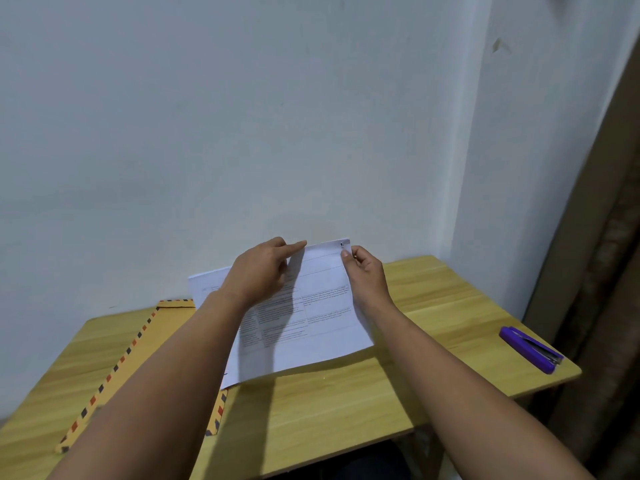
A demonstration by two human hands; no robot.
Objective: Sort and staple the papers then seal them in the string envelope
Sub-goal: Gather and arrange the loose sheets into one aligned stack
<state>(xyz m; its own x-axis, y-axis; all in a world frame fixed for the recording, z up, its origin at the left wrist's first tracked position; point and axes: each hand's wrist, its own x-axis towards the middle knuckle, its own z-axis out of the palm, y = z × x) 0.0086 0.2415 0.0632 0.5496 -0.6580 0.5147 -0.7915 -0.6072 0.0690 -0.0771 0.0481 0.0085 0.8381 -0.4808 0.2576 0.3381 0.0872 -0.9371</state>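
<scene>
Head view, both hands at the papers (311, 317), which I take as the landmark for every place below. I see the sheets lifted off the wooden table (346, 403) and tilted, their far edge raised toward the wall (242, 116) and their near edge low over the tabletop. A small dark mark at the far right corner looks like a staple, though it is too small for me to be sure. The right hand (367, 275) pinches that corner between thumb and curled fingers. The left hand (259, 275) lies over the far left part of the sheets with its forefinger stretched along the top edge; whether its thumb grips from beneath I cannot tell.

The string envelope (138, 348) lies flat on the table, left of the papers and partly beneath their near left corner, its long axis running from near left to far, roughly parallel to the left forearm. The left hand is the nearer one to it. The purple stapler (531, 349) rests well to the right of the papers, near the table's right edge, closer to the right hand.

I judge that stapling is done or nearly so, and that the coming move turns on carrying the sheets leftward and aligning them with the envelope's long axis
</scene>
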